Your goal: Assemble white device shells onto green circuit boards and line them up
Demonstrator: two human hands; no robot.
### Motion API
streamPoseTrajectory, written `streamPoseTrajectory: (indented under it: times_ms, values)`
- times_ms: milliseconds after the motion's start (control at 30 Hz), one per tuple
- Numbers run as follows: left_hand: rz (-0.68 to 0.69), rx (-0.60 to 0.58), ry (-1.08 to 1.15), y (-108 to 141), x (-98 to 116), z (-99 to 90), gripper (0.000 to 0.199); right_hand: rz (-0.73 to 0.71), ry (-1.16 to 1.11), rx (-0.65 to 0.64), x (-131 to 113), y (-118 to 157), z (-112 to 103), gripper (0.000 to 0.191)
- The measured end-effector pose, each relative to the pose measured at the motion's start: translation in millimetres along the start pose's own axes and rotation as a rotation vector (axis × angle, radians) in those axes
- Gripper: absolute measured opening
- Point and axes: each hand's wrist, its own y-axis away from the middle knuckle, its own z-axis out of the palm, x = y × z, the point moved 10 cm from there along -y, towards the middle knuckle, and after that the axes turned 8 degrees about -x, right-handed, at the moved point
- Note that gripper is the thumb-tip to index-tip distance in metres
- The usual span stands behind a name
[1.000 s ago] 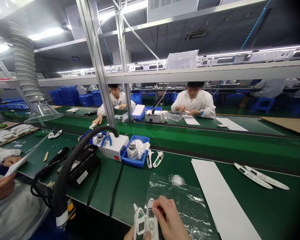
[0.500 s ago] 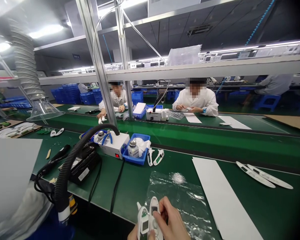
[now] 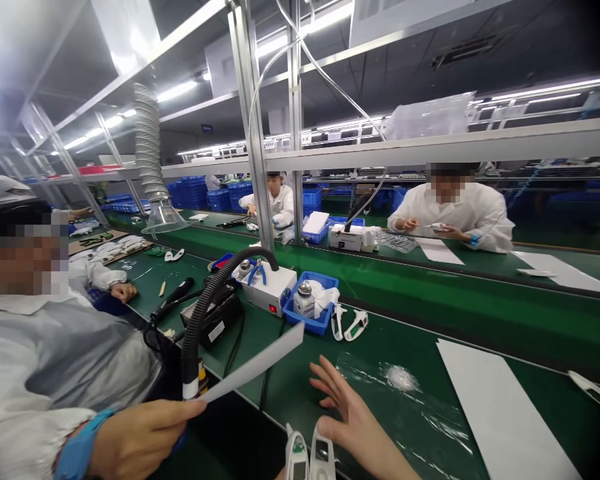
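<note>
A white housing with a small screen and a bit of green board (image 3: 297, 457) stands upright at the bottom edge. Beside it on the right is a second white piece with a window (image 3: 323, 457). Only a sliver of my left hand (image 3: 281, 475) shows, at the left side of the first housing; its fingers are mostly below the frame. My right hand (image 3: 353, 417) is open, fingers spread towards the upper left, with the thumb at the top of the second piece. Under and beyond it lies a clear plastic bag (image 3: 430, 413) on the green table.
At left, a person's hand (image 3: 135, 433) with a blue wristband holds a white sheet (image 3: 260, 363) out over the table edge. Beyond are a black hose (image 3: 200, 320), a white box (image 3: 270, 290), a blue tray (image 3: 307, 323) with a bottle, and white parts (image 3: 356, 325). White board (image 3: 505, 407) lies right.
The view has turned left. My right hand has opened and its fingers have spread away from the white piece. A person's arm with a sheet now reaches in from the left.
</note>
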Motion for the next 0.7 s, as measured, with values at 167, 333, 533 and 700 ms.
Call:
streamPoseTrajectory:
  times_ms: [167,333,533,700]
  values:
    - [-0.441,-0.422,0.171,-7.1,-0.7,-16.1,0.028,0.050,-0.211,0.141,9.6,-42.1,2.8,0.113]
    - [-0.520,-0.735,0.336,-11.8,-11.5,32.3,0.046,0.031,-0.019,0.141,16.4,-59.9,-1.9,0.074]
    - [-0.390,-0.792,0.257,-25.8,3.6,38.7,0.054,0.040,0.058,0.052,24.9,-59.5,12.2,0.046]
    - [-0.185,-0.739,0.143,-30.1,25.2,22.0,0.067,0.078,0.049,-0.042,38.4,-60.6,35.9,0.058]
